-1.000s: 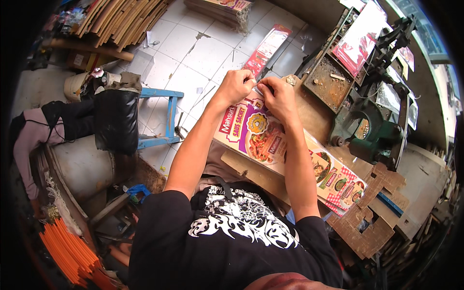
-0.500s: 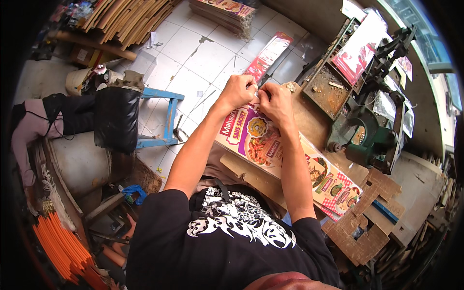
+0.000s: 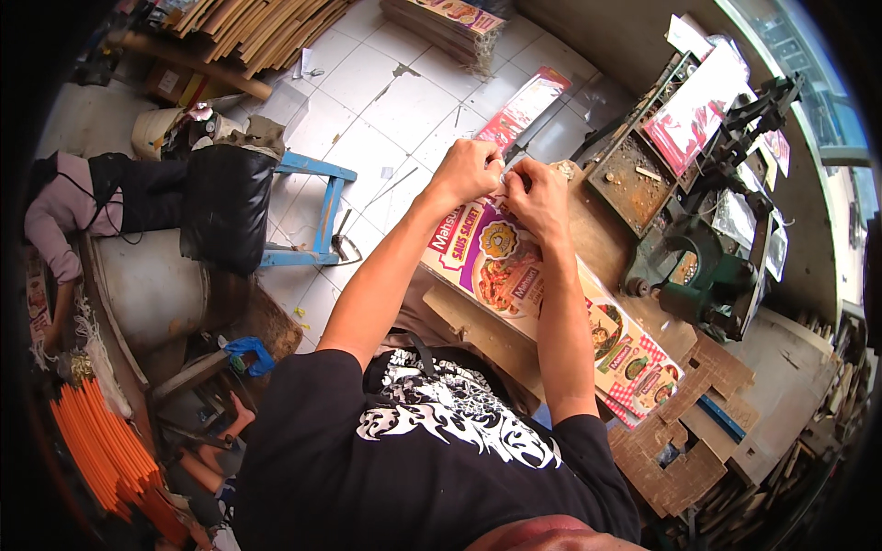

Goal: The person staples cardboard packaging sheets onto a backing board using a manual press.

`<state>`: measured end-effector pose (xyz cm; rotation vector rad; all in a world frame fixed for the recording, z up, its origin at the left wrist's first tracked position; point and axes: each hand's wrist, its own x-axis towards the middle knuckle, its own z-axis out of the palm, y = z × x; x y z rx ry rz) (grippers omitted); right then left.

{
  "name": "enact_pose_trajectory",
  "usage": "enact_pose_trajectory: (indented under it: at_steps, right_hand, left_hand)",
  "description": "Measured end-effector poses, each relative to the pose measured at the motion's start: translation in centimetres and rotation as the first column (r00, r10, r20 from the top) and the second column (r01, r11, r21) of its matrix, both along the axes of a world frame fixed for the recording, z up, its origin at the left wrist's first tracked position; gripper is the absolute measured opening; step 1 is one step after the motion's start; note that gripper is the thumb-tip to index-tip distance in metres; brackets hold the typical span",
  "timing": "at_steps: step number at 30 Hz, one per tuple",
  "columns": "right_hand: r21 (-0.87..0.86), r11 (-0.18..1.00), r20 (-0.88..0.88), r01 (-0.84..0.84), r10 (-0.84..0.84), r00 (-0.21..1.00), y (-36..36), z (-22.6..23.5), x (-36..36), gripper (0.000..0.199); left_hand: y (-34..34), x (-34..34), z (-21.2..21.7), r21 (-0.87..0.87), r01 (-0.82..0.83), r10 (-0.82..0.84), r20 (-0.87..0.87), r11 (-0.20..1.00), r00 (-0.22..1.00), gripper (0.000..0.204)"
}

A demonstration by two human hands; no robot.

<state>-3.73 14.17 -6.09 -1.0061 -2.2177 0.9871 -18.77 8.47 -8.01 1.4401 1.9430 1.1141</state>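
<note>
A long printed board (image 3: 491, 266) with food pictures lies slantwise in front of me, from under my hands to the lower right. My left hand (image 3: 467, 174) is closed in a pinch above its far end. Close beside it, my right hand (image 3: 539, 200) is also closed, thumb against bent fingers. Whatever the two hands grip is small and mostly hidden; a pale, shiny bit shows between them. Just beyond my hands a red-and-white strip (image 3: 522, 108) extends away from me.
A green cast-metal press (image 3: 703, 280) stands right, beside a parts tray (image 3: 634, 179) and plastic-wrapped sheets (image 3: 694, 115). Left are a blue-legged stool (image 3: 322, 216), orange rods (image 3: 101, 450) and a co-worker (image 3: 64, 225). Stacked boards (image 3: 441, 32) sit on the tiled floor (image 3: 367, 110).
The whole view has shifted slightly. Both my hands remain closed near the board's far end, with only small finger movement. At the left, the co-worker's arm has moved.
</note>
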Motion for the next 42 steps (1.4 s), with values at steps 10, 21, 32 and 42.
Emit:
enact_pose_trajectory:
  at_steps: [10,21,32,42]
  right_hand:
    - [0.067,0.997,-0.008,0.023,-0.023,1.0,0.1,0.0,0.4,0.016]
    - [-0.136,0.99,-0.108,0.041,-0.056,0.993,-0.3,0.4,0.8,0.015]
    - [-0.051,0.998,-0.038,0.027,-0.029,0.999,0.0,-0.2,0.3,0.016]
    - [-0.092,0.995,0.011,0.041,-0.04,0.999,0.1,-0.5,0.4,0.018]
  left_hand:
    - [0.1,0.0,-0.3,0.012,-0.008,0.008,-0.012,1.0,1.0,0.018]
    - [-0.2,-0.1,-0.1,-0.01,0.0,-0.001,-0.016,1.0,1.0,0.018]
    - [0.0,-0.2,-0.4,-0.008,0.012,-0.012,-0.022,1.0,1.0,0.017]
    - [-0.1,-0.2,0.0,0.034,0.012,-0.011,-0.009,0.999,1.0,0.015]
